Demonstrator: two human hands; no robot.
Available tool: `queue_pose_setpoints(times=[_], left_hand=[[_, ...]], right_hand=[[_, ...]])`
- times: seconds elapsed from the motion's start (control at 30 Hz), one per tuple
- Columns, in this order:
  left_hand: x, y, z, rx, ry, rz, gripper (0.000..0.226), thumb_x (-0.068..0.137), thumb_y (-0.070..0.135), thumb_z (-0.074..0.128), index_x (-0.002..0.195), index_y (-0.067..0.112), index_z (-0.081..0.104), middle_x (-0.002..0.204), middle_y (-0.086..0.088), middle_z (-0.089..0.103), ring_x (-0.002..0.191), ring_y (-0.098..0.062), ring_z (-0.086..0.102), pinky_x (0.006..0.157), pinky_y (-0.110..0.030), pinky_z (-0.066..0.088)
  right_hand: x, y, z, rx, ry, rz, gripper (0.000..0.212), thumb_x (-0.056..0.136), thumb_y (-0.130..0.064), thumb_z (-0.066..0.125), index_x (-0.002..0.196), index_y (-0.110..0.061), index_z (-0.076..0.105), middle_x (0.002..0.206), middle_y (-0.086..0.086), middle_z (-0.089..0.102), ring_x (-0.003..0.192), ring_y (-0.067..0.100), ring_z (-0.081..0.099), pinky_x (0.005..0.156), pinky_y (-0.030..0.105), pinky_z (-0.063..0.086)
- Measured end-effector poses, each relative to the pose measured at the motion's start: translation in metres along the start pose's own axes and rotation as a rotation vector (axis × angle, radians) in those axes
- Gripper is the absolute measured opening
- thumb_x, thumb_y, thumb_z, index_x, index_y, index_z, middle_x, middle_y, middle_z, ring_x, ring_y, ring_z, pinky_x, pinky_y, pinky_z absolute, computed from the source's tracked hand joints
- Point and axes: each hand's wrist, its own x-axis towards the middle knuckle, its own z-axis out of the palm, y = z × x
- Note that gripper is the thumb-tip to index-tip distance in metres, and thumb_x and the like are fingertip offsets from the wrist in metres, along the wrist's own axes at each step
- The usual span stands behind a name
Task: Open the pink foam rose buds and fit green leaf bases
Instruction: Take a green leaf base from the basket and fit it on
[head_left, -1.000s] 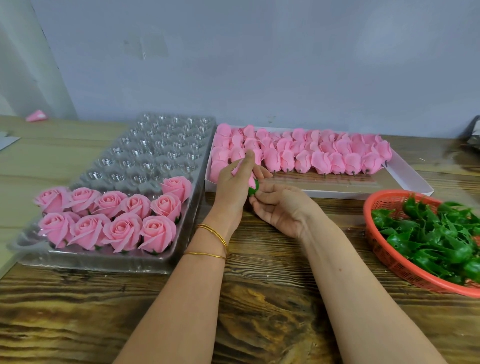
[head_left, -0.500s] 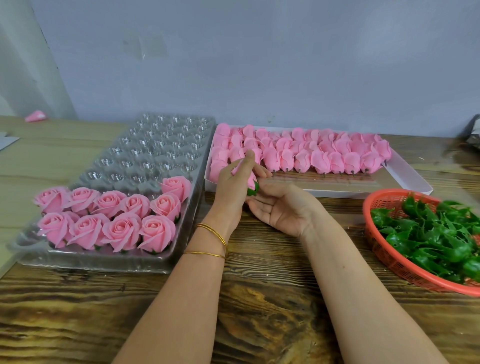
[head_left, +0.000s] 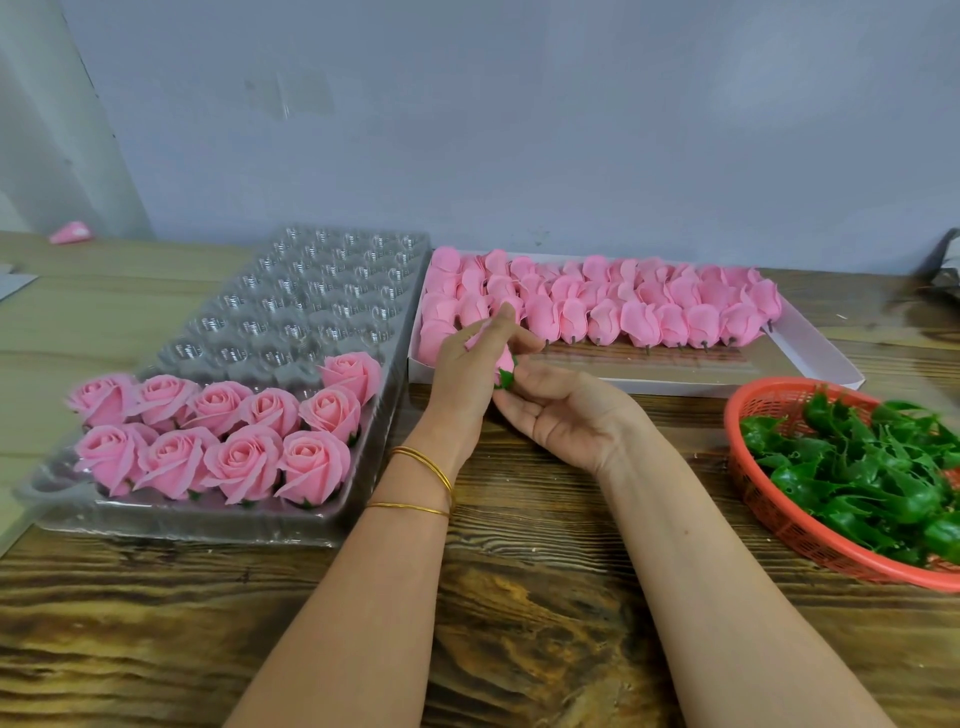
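Note:
My left hand (head_left: 470, 374) grips a pink foam rose bud (head_left: 503, 358) at the table's middle. A green leaf base (head_left: 507, 379) sits on the bud's lower end, and my right hand (head_left: 558, 415), palm up, pinches it with its fingertips. Most of the bud is hidden behind my left fingers. Closed pink buds (head_left: 649, 312) lie in rows in a white box (head_left: 810, 358) behind my hands. Several opened roses (head_left: 228, 441) stand in the near rows of a clear plastic tray (head_left: 311, 306) on the left.
An orange basket (head_left: 763, 499) full of green leaf bases (head_left: 872, 478) stands at the right edge. A loose pink piece (head_left: 70, 233) lies far left by the wall. A dark bag (head_left: 948, 265) shows at the far right. Wooden tabletop (head_left: 519, 597) runs under my forearms.
My right hand has turned a little more palm up and eased outward, its fingertips staying on the green base. My left hand keeps its hold on the bud.

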Motion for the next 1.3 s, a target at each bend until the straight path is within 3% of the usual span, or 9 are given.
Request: queue_pose_setpoints(times=[0.13, 0.27, 0.43, 0.57, 0.77, 0.9, 1.03, 1.3], left_hand=[[0.0000, 0.0000, 0.0003, 0.013, -0.002, -0.015, 0.040, 0.098, 0.032, 0.054, 0.072, 0.007, 0.071, 0.069, 0.001, 0.072, 0.069, -0.005, 0.066, 0.064, -0.013, 0.049], [0.0016, -0.0011, 0.0005, -0.014, -0.021, -0.036, 0.044, 0.098, 0.032, 0.054, 0.058, 0.016, 0.065, 0.072, -0.003, 0.071, 0.076, -0.012, 0.068, 0.076, -0.020, 0.050], [0.0015, -0.0012, 0.0039, 0.004, 0.003, -0.014, 0.054, 0.099, 0.031, 0.051, 0.047, 0.020, 0.053, 0.067, -0.002, 0.069, 0.075, -0.012, 0.065, 0.090, -0.033, 0.049], [0.0002, 0.0008, 0.0046, -0.045, 0.023, -0.006, 0.050, 0.101, 0.029, 0.048, 0.054, 0.013, 0.049, 0.068, -0.006, 0.069, 0.076, -0.013, 0.065, 0.092, -0.036, 0.049], [-0.0027, 0.0043, 0.0052, -0.072, 0.010, -0.028, 0.050, 0.102, 0.029, 0.047, 0.055, 0.011, 0.046, 0.074, -0.011, 0.068, 0.079, -0.017, 0.064, 0.094, -0.041, 0.049], [-0.0016, 0.0037, 0.0027, -0.064, 0.000, -0.033, 0.049, 0.100, 0.030, 0.049, 0.055, 0.013, 0.056, 0.075, -0.009, 0.070, 0.079, -0.015, 0.066, 0.089, -0.035, 0.052], [-0.0018, 0.0019, -0.0009, -0.027, -0.016, -0.011, 0.041, 0.099, 0.033, 0.052, 0.071, 0.011, 0.072, 0.078, -0.002, 0.074, 0.077, -0.008, 0.068, 0.068, -0.016, 0.052], [-0.0001, -0.0003, -0.0011, -0.035, -0.036, 0.016, 0.033, 0.098, 0.029, 0.054, 0.075, 0.022, 0.078, 0.083, 0.002, 0.075, 0.081, -0.004, 0.067, 0.070, -0.013, 0.050]], right_hand=[[-0.0019, -0.0002, -0.0001, -0.015, -0.043, 0.003, 0.040, 0.093, 0.011, 0.046, 0.071, -0.001, 0.077, 0.082, 0.012, 0.074, 0.075, 0.019, 0.074, 0.085, 0.032, 0.055], [-0.0006, 0.0004, 0.0008, 0.060, -0.039, -0.012, 0.032, 0.093, 0.014, 0.043, 0.099, -0.004, 0.068, 0.088, 0.005, 0.075, 0.075, 0.019, 0.074, 0.079, 0.034, 0.058], [-0.0011, 0.0000, 0.0009, 0.086, -0.070, -0.003, 0.025, 0.093, 0.012, 0.043, 0.093, -0.003, 0.063, 0.078, 0.007, 0.074, 0.073, 0.018, 0.073, 0.095, 0.039, 0.053], [0.0034, -0.0010, -0.0032, 0.082, -0.018, 0.006, 0.022, 0.094, 0.009, 0.046, 0.103, 0.000, 0.064, 0.086, 0.013, 0.073, 0.094, 0.025, 0.068, 0.105, 0.041, 0.046], [0.0007, -0.0016, -0.0036, -0.020, -0.018, 0.058, 0.020, 0.096, -0.001, 0.052, 0.093, -0.009, 0.070, 0.087, 0.012, 0.071, 0.087, 0.022, 0.068, 0.085, 0.034, 0.057], [0.0000, -0.0015, -0.0030, 0.014, -0.016, 0.061, 0.015, 0.095, 0.000, 0.052, 0.102, -0.003, 0.065, 0.090, 0.016, 0.071, 0.081, 0.024, 0.072, 0.077, 0.033, 0.060], [-0.0005, -0.0008, -0.0030, 0.031, -0.012, 0.066, 0.013, 0.094, 0.002, 0.052, 0.095, 0.000, 0.065, 0.086, 0.019, 0.072, 0.074, 0.025, 0.073, 0.073, 0.034, 0.060], [0.0010, 0.0000, -0.0041, 0.042, -0.064, 0.037, 0.016, 0.086, 0.007, 0.053, 0.095, 0.001, 0.065, 0.087, 0.015, 0.073, 0.080, 0.024, 0.074, 0.083, 0.038, 0.058]])
